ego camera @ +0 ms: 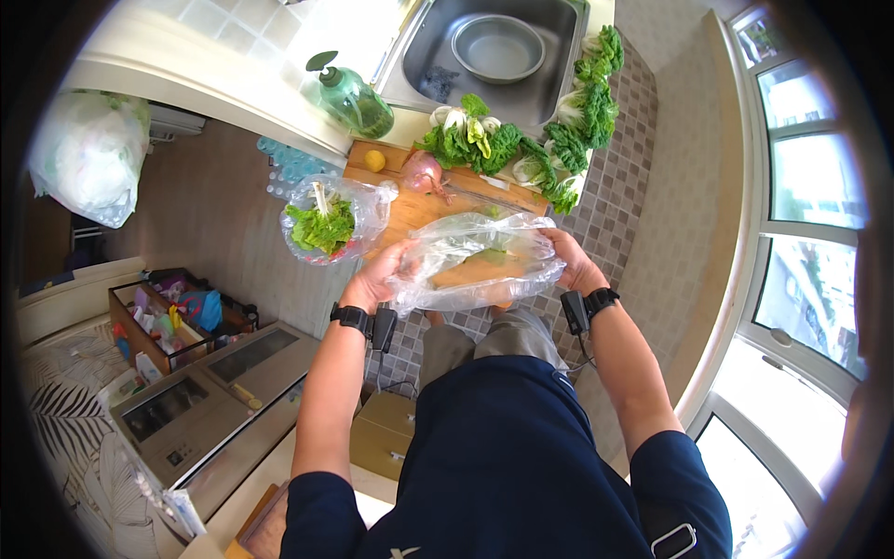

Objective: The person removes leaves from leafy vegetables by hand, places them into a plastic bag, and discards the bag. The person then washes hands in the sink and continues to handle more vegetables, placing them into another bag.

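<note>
A clear plastic bag [482, 286] is stretched between my two hands, its mouth spread wide. My left hand [383, 274] grips one side, with some fingers hidden by the film. On the other side my right hand [571, 260] pinches the edge. Below the bag lies a wooden cutting board [398, 209], partly seen through the plastic. Left of the bag, another clear bag [374, 199] holds green leaves with a pale stalk [321, 223]. A reddish onion [422, 172] and a small yellow fruit [375, 161] rest along the board's far side.
Leafy green heads [594, 105] line the edges of a steel sink [426, 42] holding a metal basin [497, 49]. A green pump bottle [356, 105] stands beside it. A full plastic bag [91, 161] hangs at left, above an open drawer [174, 314] of packets. Windows [814, 168] are at right.
</note>
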Demonstrator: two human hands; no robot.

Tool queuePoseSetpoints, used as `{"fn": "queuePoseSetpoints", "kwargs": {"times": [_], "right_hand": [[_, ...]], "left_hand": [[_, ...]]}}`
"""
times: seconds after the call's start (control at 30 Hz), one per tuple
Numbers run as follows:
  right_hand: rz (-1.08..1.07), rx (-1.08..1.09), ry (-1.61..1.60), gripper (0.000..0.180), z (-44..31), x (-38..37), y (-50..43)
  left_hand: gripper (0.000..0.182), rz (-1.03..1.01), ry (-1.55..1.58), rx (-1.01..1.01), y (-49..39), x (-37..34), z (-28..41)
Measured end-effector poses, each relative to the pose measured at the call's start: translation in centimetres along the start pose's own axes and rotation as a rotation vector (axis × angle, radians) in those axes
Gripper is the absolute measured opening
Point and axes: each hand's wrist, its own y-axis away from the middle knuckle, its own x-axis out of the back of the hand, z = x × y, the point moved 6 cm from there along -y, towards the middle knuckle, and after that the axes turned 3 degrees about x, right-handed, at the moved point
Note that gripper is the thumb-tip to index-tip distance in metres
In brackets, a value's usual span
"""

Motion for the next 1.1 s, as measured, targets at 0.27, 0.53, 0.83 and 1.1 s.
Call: {"fn": "queuePoseSetpoints", "kwargs": {"times": [0.27,0.53,0.83,1.1], "right_hand": [[0.183,0.619,1.255,0.090,-3.1,-2.5,2.0],[0.178,1.163,2.171,0.075,0.8,-10.0,5.7],[0.413,0.990,1.627,0.022,-1.2,-4.7,-3.2],[0.220,0.083,0.054,0.021,-1.6,-6.4,-3.7]], "left_hand": [[0.054,-0.144,0.318,-0.333,1.7,-1.1,0.9],[0.083,0.867,-0.564,-0.763,6.1,-0.4,-2.1],[0.084,0.981,-0.812,-0.508,4.9,-2.3,-6.8],[0.063,0.724,-0.352,-0.696,4.0,2.3,-7.9]]}}
